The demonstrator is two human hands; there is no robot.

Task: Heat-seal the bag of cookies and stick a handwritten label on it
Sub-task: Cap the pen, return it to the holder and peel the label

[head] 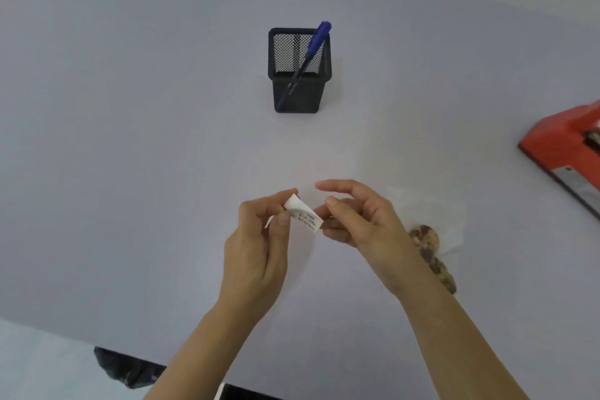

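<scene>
The left hand (259,247) pinched the curled end of the handwritten label (303,214) between thumb and forefinger; the right hand (360,221) nipped its other end, index finger raised clear. The bag of cookies (431,237) lay on the table (162,140) just right of the right wrist.

You cannot read the writing on the label (305,215): it is too small and blurred, and your left hand (259,237) covers its left end. Your right forearm (454,318) hides the near left part of the bag of cookies (428,239). The red heat sealer (561,146) runs off the right edge. A dark thing (130,367) below the near edge of the table (130,172) is too blurred to name.
</scene>
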